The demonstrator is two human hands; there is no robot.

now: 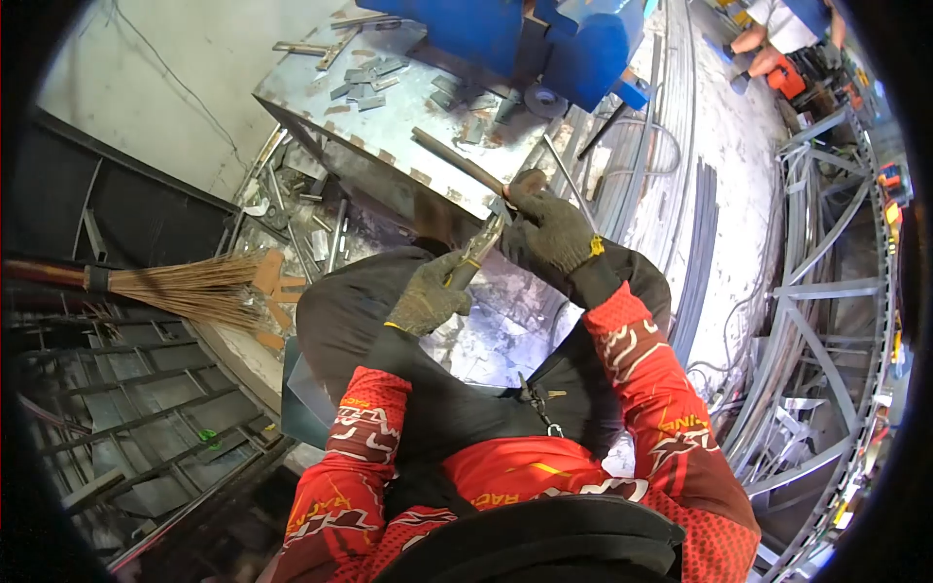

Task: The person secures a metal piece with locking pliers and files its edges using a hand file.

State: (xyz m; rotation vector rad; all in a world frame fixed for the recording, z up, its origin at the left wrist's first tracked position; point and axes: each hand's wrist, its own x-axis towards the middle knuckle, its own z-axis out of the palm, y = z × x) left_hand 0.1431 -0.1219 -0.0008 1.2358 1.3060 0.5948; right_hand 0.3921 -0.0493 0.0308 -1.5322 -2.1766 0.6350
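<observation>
My left hand [428, 296], in a dark knit glove, is closed around the handles of what look like locking pliers [480, 245]. Their jaws point up towards my right hand [556, 229], which is gloved too. The fingers of that hand are wrapped round the near end of a narrow metal bar [452, 155]. From there the bar slants up and left over the edge of a metal-topped table [321, 83]. Jaws and bar end come close together, but whether they touch is hidden by my fingers.
Small cut metal pieces [367, 85] lie on the table beside a blue machine [573, 49]. A stick broom [185, 287] is at the left. Long metal bars [695, 262] and a steel frame [826, 291] stretch along the right. Another person [777, 29] is at the far right.
</observation>
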